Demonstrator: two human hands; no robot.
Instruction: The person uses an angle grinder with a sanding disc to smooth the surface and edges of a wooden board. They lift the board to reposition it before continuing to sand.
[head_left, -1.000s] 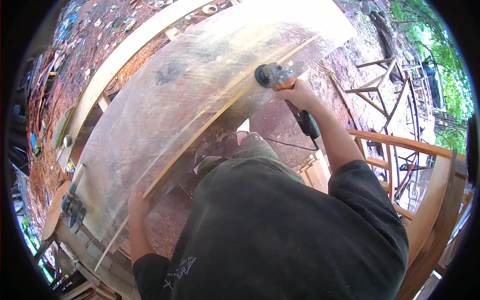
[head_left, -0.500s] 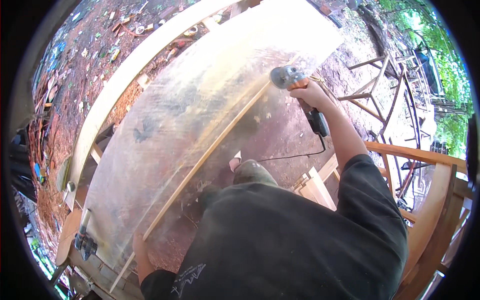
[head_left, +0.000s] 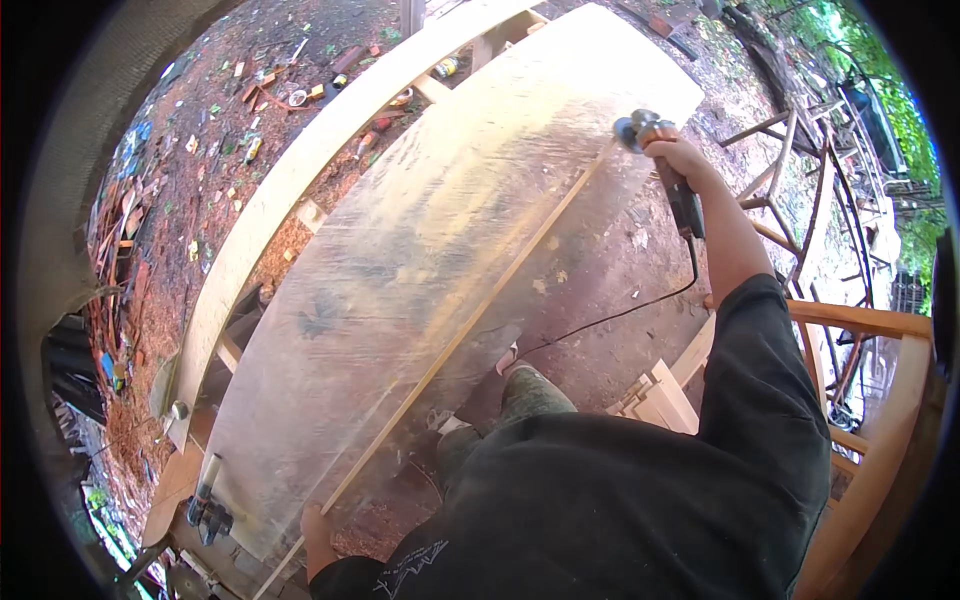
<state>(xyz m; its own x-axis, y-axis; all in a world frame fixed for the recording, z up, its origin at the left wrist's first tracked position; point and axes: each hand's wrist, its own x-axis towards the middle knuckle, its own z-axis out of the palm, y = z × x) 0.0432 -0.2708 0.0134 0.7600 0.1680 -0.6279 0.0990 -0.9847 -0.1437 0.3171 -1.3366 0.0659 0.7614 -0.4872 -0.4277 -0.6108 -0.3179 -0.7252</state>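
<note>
My right hand (head_left: 680, 160) grips an angle grinder (head_left: 682, 205) with an orange and dark body. The grinder's blurred disc (head_left: 627, 134) is at the far end of a long, thin wooden strip (head_left: 470, 325). This strip runs along the near edge of a broad, curved wooden panel (head_left: 400, 290), pale at its far end and darkly stained toward the middle. Low on the left, my left hand (head_left: 316, 522) is closed around the strip near its near end, its fingers partly hidden. A second power tool (head_left: 208, 512) lies by the panel's left end.
A long curved timber (head_left: 260, 215) lies beyond the panel. The grinder's cord (head_left: 610, 318) trails across the ground toward my legs. Cut wood pieces (head_left: 660, 398) lie at my right, beside a wooden frame (head_left: 860, 320). Debris and sawdust (head_left: 180, 260) cover the ground at left.
My right hand and the grinder have shifted right and slightly up in the picture, reaching the strip's far end. The whole view has shifted a little. My left hand stays on the strip.
</note>
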